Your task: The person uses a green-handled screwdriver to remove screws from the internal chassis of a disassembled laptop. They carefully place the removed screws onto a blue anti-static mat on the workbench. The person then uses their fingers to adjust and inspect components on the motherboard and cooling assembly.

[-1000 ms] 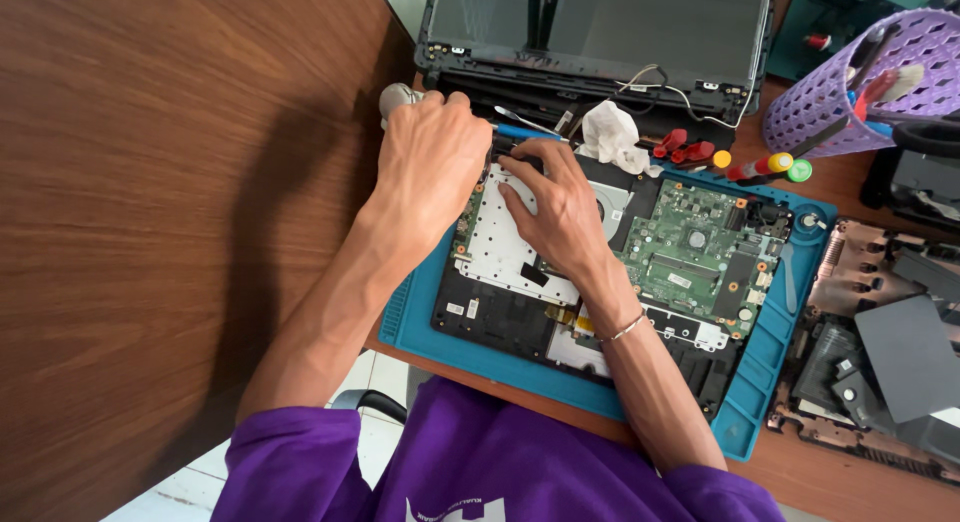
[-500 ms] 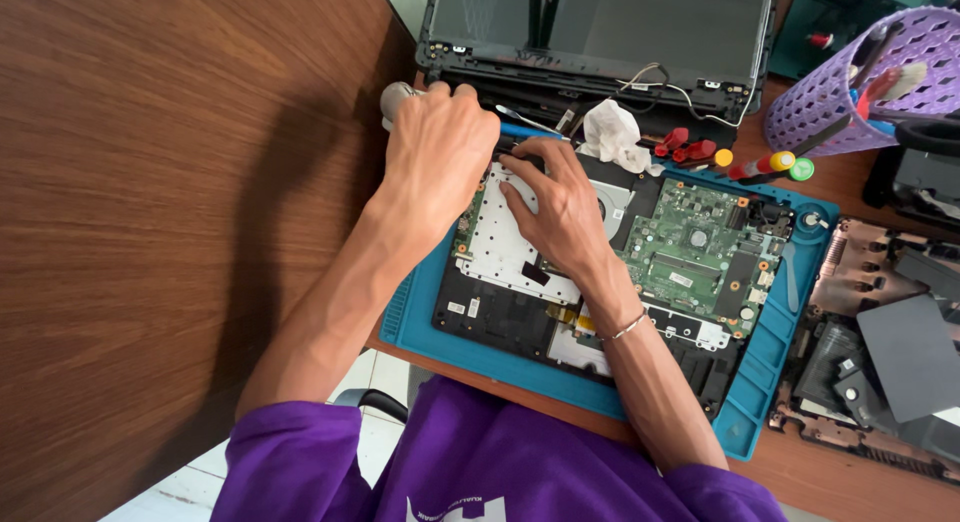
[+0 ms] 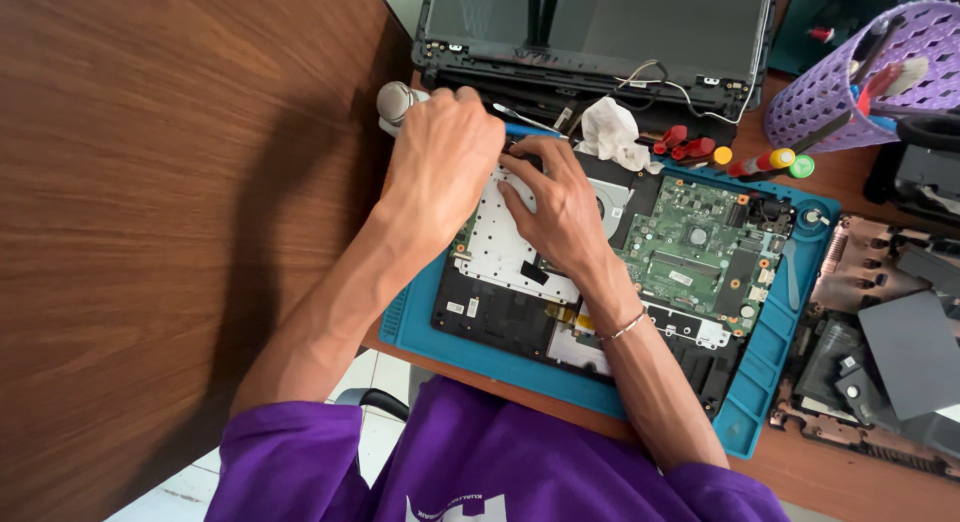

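— left hand [image 3: 440, 172]?
— fist closed around a tool with a grey knob [image 3: 393, 102], at the opened laptop base's [image 3: 600, 272] far left corner.
— right hand [image 3: 555, 202]?
— fingers spread flat, pressing the base on the blue mat [image 3: 760, 402].

The opened laptop base [image 3: 640, 272] lies on a mat [image 3: 770, 382] (screen panel [image 3: 600, 22] behind, basket [image 3: 860, 72] right).

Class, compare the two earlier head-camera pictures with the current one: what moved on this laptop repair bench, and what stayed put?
Very little. The left hand stays closed over a grey tool handle at the opened laptop base's top-left corner, perhaps turned slightly. The right hand keeps its fingers pressed beside it. Nothing was picked up or released. The blue mat, white cloth and purple basket are unchanged.
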